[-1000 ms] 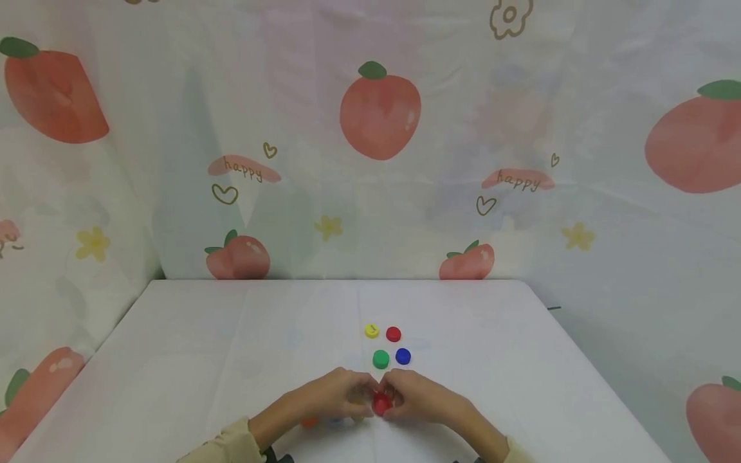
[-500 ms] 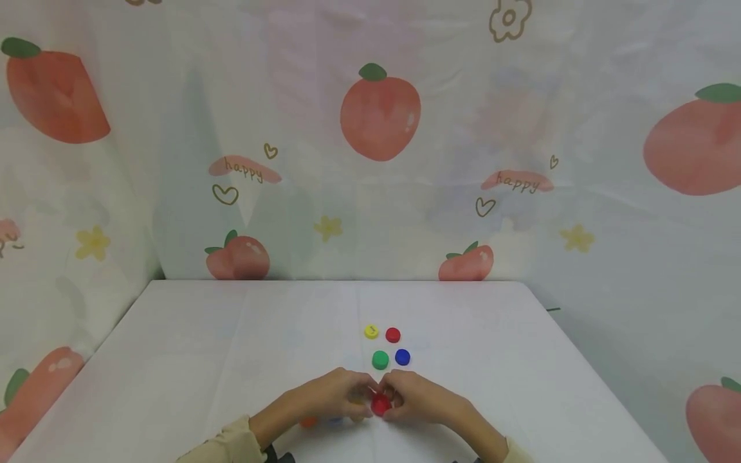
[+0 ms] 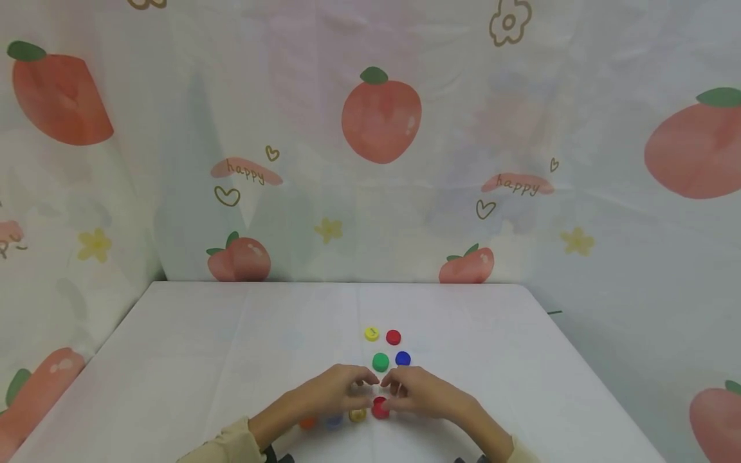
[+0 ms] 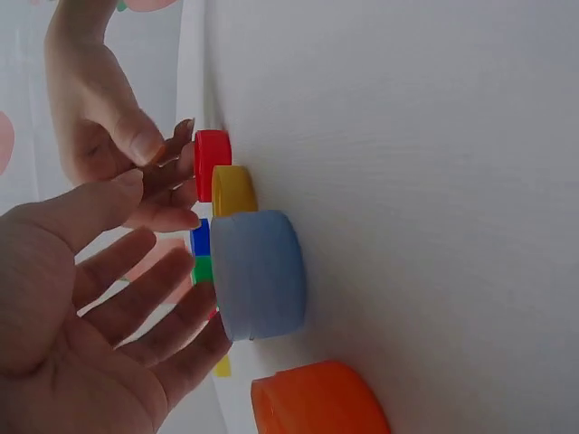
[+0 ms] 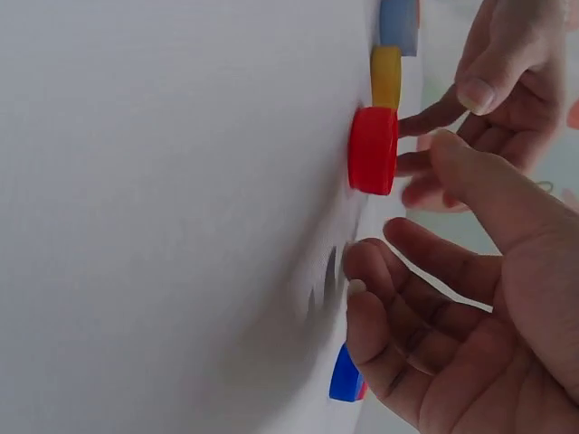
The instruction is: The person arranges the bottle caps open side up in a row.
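Observation:
Both hands hover over the near middle of the white table, fingertips facing each other. Between and just below them a red bottle cap (image 3: 380,408) lies on the cloth. The left hand (image 3: 338,391) has loosely spread fingers and holds nothing; beneath it are a gold-yellow cap (image 3: 357,416), a light blue cap (image 4: 258,276) and an orange cap (image 4: 317,402), side by side in a row with the red one. The right hand (image 3: 428,393) has relaxed, bent fingers around a free gap. Its thumb is close to the red cap (image 5: 373,151); in the right wrist view they look apart.
Farther back on the table (image 3: 260,334) sit a green cap (image 3: 380,362), a blue cap (image 3: 402,359), a yellow cap (image 3: 372,334) and a second red cap (image 3: 393,337). A fruit-patterned curtain (image 3: 382,212) hangs behind the table.
Earlier, the fingers of both hands closed around the red cap. Now they have let it go and spread slightly up and apart, so the gold-yellow and light blue caps show more.

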Motion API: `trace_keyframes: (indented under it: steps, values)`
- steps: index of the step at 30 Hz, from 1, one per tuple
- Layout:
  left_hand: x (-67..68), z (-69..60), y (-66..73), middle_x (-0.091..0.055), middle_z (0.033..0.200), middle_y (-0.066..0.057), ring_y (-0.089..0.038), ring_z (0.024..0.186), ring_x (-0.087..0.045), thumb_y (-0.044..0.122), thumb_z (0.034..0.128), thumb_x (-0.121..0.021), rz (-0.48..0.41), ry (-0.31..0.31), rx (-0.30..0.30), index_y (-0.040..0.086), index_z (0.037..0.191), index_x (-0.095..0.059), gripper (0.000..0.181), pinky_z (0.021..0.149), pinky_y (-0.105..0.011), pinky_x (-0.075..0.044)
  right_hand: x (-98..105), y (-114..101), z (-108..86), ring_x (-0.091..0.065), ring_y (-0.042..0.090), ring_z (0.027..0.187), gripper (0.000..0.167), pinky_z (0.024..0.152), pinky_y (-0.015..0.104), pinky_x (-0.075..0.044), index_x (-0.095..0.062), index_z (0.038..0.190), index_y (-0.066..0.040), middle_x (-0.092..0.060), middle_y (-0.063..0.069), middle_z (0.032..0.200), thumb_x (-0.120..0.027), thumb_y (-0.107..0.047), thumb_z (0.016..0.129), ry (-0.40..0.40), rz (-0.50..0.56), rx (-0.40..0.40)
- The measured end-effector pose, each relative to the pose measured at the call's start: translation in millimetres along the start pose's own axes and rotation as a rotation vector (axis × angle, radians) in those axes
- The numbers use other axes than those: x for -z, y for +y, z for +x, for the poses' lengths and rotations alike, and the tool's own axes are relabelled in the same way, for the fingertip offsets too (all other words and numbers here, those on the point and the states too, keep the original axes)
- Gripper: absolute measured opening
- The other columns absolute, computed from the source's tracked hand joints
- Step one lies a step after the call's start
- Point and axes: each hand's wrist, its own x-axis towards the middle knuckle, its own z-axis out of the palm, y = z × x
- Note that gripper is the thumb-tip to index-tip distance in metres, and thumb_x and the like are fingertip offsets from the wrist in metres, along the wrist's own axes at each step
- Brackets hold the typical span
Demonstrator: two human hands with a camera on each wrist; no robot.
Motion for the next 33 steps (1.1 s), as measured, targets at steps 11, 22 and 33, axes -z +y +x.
trace_keyframes:
  steps: [11,22,33]
  values:
    - [3.4,8.6,-3.6,-0.06,0.115,0.001,-0.021,0.104,-0.057,0.023,0.0816,-0.074,0.067,0.216,-0.005,0.012,0.115,-0.062,0.037,0.086,-0.033,-0.048,15,6,8.3,-0.055,0.01,0.078,0.027,0.07,0.023,-0.051,-0.061,0.107,-0.005,-0.057,-0.003,0.09,-0.071,-0.018,0.085,0.23,-0.101,0.047]
    - [2.9,17.9,2.7,-0.063,0.11,-0.008,-0.025,0.1,-0.059,0.021,0.0783,-0.077,0.047,0.238,0.1,0.006,0.115,-0.061,0.043,0.082,-0.037,-0.051,16,10,19.9,-0.056,0.016,0.078,0.038,0.069,0.02,-0.05,-0.06,0.114,-0.001,-0.059,0.008,0.101,-0.075,-0.013,0.081,0.262,-0.11,-0.026]
    - [5.4,31.8,1.7,-0.065,0.106,-0.007,-0.022,0.096,-0.061,0.02,0.0779,-0.077,0.038,0.244,0.162,0.008,0.114,-0.06,0.042,0.078,-0.034,-0.052,15,10,33.9,-0.052,0.013,0.072,0.043,0.065,0.02,-0.049,-0.059,0.115,0.0,-0.059,0.011,0.102,-0.077,-0.009,0.077,0.256,-0.092,-0.07]
